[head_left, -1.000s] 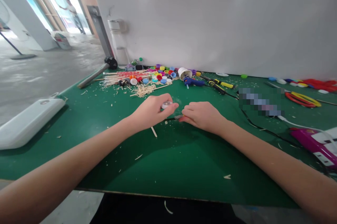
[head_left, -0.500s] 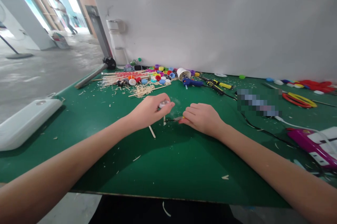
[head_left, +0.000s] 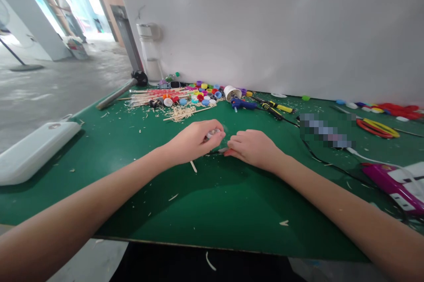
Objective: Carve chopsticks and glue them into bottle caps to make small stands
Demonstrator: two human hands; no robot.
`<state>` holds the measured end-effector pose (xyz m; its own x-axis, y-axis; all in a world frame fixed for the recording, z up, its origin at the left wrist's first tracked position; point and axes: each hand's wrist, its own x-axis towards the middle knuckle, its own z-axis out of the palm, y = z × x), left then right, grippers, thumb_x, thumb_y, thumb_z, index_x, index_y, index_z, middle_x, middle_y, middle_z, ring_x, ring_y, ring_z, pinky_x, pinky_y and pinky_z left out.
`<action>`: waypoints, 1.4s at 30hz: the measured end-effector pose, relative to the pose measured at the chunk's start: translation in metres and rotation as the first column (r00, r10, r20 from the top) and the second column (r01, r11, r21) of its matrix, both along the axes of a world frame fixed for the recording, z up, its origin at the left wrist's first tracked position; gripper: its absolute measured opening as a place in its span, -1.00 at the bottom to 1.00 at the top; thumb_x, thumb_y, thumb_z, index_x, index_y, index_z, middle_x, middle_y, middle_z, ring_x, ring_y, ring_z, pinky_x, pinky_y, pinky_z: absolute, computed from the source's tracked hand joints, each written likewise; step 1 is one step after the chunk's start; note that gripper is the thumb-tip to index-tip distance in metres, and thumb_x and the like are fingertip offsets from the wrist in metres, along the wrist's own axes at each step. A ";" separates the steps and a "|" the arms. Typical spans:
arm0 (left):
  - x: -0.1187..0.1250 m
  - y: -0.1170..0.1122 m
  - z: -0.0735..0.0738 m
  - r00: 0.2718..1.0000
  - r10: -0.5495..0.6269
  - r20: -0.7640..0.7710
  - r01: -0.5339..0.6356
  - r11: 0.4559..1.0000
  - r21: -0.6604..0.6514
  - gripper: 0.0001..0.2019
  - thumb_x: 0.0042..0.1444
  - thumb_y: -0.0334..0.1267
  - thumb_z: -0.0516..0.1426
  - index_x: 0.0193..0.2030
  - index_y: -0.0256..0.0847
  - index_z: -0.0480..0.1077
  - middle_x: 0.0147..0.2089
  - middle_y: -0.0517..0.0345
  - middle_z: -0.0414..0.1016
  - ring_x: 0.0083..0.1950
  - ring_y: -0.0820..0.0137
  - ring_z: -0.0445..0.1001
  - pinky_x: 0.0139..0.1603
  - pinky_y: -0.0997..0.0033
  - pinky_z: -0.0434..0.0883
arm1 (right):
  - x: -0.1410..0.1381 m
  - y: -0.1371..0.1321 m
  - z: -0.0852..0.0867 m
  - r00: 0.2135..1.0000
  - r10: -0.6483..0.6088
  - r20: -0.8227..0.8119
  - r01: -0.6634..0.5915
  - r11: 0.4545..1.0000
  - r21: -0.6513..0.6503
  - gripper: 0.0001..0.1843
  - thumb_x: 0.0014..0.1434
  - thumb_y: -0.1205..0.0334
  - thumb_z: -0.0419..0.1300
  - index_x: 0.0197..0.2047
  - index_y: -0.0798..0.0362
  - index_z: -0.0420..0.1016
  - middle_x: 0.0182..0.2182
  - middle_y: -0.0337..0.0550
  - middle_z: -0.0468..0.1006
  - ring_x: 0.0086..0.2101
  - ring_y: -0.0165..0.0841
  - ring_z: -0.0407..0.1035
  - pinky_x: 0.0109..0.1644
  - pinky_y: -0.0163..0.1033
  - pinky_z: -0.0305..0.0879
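My left hand [head_left: 195, 141] is closed around a small white, round cap-like piece [head_left: 212, 133], which shows between the thumb and fingers. Close by on its right, my right hand [head_left: 253, 148] grips a slim tool with a metal part [head_left: 222, 151] and a dark tip pointing left, under the left fingers. The fingers cover its handle, so I cannot tell its exact kind. A short pale wooden stick [head_left: 193, 166] shows below my left hand. The green tabletop [head_left: 212, 211] lies under both hands.
Behind the hands lie coloured bottle caps [head_left: 200, 97], wooden sticks [head_left: 155, 95], a tipped white cup [head_left: 232, 92] and a blue glue gun [head_left: 243, 104]. A white case-like box [head_left: 39, 152] sits left, a purple power strip [head_left: 389, 180] right. A white panel [head_left: 265, 30] stands behind.
My left hand has shifted slightly right, closer to my right hand, with the white piece. The thin upright stick below its fingers is now hidden. My right hand has barely moved.
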<state>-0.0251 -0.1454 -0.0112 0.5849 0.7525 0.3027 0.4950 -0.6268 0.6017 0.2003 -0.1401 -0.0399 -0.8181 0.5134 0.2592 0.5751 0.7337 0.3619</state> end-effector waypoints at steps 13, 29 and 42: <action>-0.005 0.007 -0.004 0.999 0.013 0.030 -0.013 1.000 0.004 -0.70 0.33 -0.12 -0.11 -0.16 -0.23 0.36 -0.55 0.30 0.18 -0.57 0.56 0.10 -0.54 0.50 0.11 | 0.007 -0.004 -0.003 0.997 0.017 -0.078 -0.007 0.992 0.129 -0.50 0.38 -0.03 -0.12 -0.43 0.06 0.41 -0.53 -0.22 0.42 -0.45 -0.38 0.18 -0.40 -0.22 -0.14; 0.001 0.004 -0.004 0.995 0.100 -0.003 -0.099 0.994 0.034 -0.70 0.28 -0.05 -0.06 -0.22 -0.19 0.37 -0.60 0.33 0.22 -0.61 0.57 0.10 -0.58 0.52 0.06 | 0.006 -0.007 -0.005 0.995 0.042 -0.090 -0.027 0.988 0.155 -0.50 0.38 0.00 -0.11 -0.45 0.07 0.42 -0.56 -0.22 0.41 -0.46 -0.38 0.19 -0.40 -0.23 -0.14; 0.008 -0.001 -0.002 0.949 0.313 -0.042 -0.309 0.947 0.088 -0.68 0.18 -0.03 0.03 -0.49 -0.19 0.23 -0.61 0.29 0.23 -0.56 0.53 0.14 -0.53 0.48 0.06 | 0.004 -0.002 -0.002 0.999 -0.006 -0.049 0.008 0.999 0.031 -0.45 0.39 -0.06 -0.18 -0.43 0.06 0.40 -0.53 -0.23 0.43 -0.48 -0.41 0.18 -0.43 -0.25 -0.22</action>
<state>-0.0171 -0.1462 -0.0133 0.3430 0.8747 0.3424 0.7039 -0.4807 0.5229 0.2041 -0.1420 -0.0419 -0.8006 0.5100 0.3146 0.5975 0.7185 0.3560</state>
